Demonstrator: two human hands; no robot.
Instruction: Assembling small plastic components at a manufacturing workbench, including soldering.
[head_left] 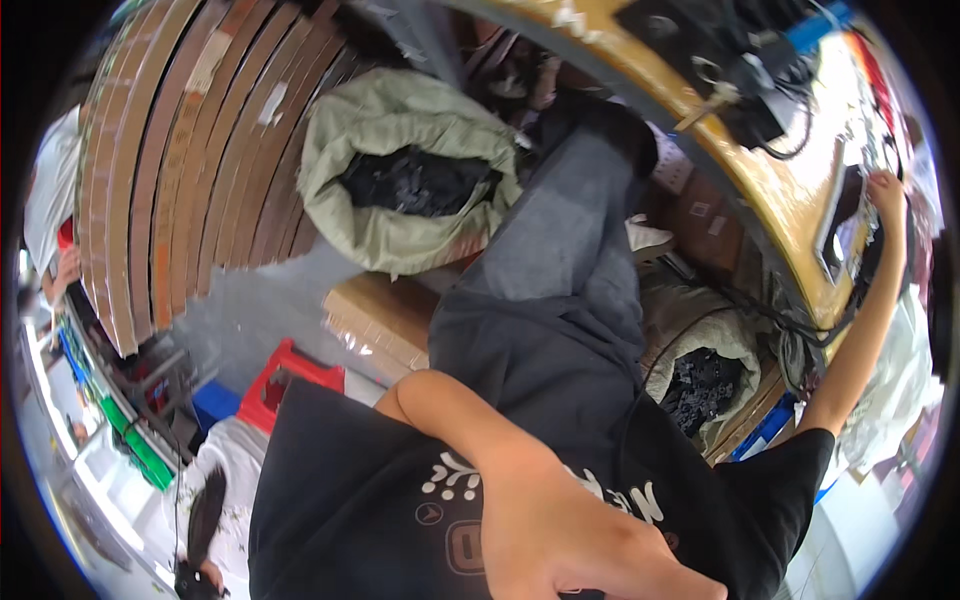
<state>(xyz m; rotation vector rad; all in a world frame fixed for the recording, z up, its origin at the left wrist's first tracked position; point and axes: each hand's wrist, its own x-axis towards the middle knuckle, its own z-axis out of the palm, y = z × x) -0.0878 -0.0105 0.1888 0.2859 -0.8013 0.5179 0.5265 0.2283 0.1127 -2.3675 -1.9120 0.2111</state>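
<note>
My left hand (625, 555) is bent across the front of my black shirt at the lower edge. Its back and knuckles show, while most of the fingers are cut off or turned out of sight. Far to the right, my right hand (886, 192) reaches over the yellow worktable (730, 150). Its fingers are curled in at the tips, and what they hold, if anything, is too small to name. Beside those fingertips lies a dark flat piece with a pale, frame-like rim (832, 235).
A pale green woven sack (400, 105) of black pieces stands ahead; a second sack (735, 350) sits under the table. Flattened cardboard (190, 150) is stacked at left, near a red stool (290, 370). Black cables (770, 315) hang at the table edge. Another person (60, 190) is at far left.
</note>
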